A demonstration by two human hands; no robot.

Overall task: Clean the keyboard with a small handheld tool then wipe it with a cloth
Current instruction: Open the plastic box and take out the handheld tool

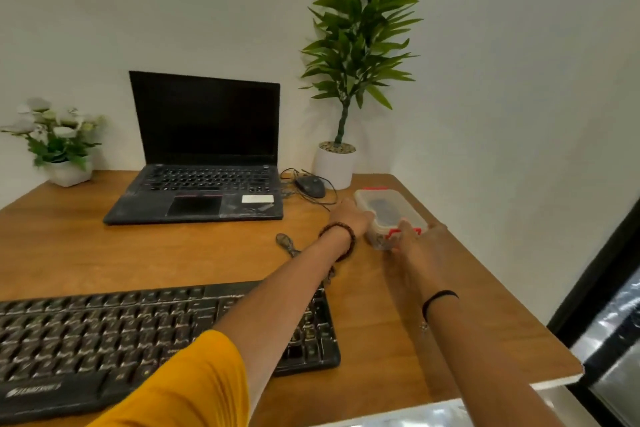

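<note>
A dusty black keyboard (131, 329) lies at the near left of the wooden desk (173, 253). At the right side of the desk stands a clear plastic box (388, 210) with a lid and red clips, with something dark inside. My left hand (349, 217) holds the box's left side, its arm reaching over the keyboard. My right hand (420, 239) grips the near end of the box, the thumb on the red clip. No cloth or cleaning tool is plainly seen.
A dusty open laptop (204, 166) sits at the back with a wired mouse (310, 185) beside it. A tall potted plant (346, 80) stands behind the box, a small flower pot (59, 146) at the far left. The desk's right edge (568, 354) is close.
</note>
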